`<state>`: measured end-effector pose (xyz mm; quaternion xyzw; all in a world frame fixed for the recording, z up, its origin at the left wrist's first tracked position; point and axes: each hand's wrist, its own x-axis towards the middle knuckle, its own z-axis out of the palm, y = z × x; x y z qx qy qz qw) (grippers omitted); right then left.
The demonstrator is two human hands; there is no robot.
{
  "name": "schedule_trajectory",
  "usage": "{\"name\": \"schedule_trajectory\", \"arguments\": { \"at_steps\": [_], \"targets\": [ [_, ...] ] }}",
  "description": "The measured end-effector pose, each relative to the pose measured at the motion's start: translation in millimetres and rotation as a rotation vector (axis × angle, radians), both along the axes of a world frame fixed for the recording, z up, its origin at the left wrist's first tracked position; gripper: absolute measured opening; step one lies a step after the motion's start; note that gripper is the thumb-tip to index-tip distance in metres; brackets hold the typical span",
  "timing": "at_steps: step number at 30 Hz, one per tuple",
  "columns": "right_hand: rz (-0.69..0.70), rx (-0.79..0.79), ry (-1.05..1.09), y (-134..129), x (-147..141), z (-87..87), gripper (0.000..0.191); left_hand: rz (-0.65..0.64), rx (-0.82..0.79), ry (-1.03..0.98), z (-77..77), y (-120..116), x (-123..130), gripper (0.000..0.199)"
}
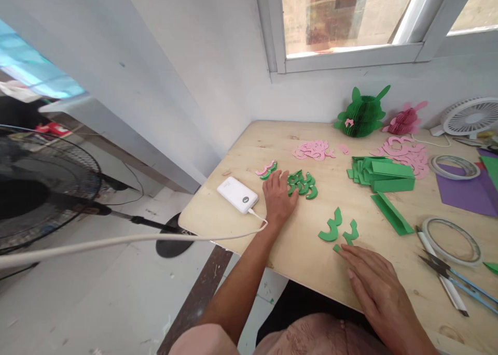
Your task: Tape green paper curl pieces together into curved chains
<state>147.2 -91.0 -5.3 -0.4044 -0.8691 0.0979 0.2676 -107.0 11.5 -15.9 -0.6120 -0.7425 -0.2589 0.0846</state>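
My left hand [278,199] lies on the wooden table with its fingers stretched out, at the left side of a small pile of curved green paper cut-outs [307,183]. Its thumb reaches the pile's edge; whether any piece is under the fingers is hidden. Just beyond those fingertips is a pink wavy strip [265,168] beside a green one. Nearer the front edge, my right hand [373,280] rests palm down, fingers extended, its fingertips at a small green scrap [336,247]. Two loose wavy green cut-outs [330,230] are just ahead of it.
A white power bank [237,194] with a cable is left of my left hand. Pink cut-outs [313,150], folded green paper [389,174], tape rolls [451,241], scissors [459,282] and a cutter [443,274] lie around. Honeycomb paper figures [361,116] and a small fan [472,115] stand behind.
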Motion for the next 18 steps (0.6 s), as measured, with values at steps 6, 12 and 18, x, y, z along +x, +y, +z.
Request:
{"name": "schedule_trajectory", "arguments": {
  "at_steps": [6, 12, 18],
  "targets": [
    [-0.006, 0.012, 0.020, -3.5, 2.1, -1.9, 0.033, 0.102, -0.124, 0.030, 1.0, 12.1, -8.5, 0.032],
    [0.002, 0.003, -0.016, -6.5, 4.2, -4.0, 0.033, 0.187, -0.157, 0.043, -0.1, 26.0, -14.3, 0.021],
    [0.004, 0.015, -0.018, -5.4, 5.9, -6.6, 0.033, 0.255, -0.146, 0.049, 1.5, 20.8, -16.4, 0.026]
  ]
}}
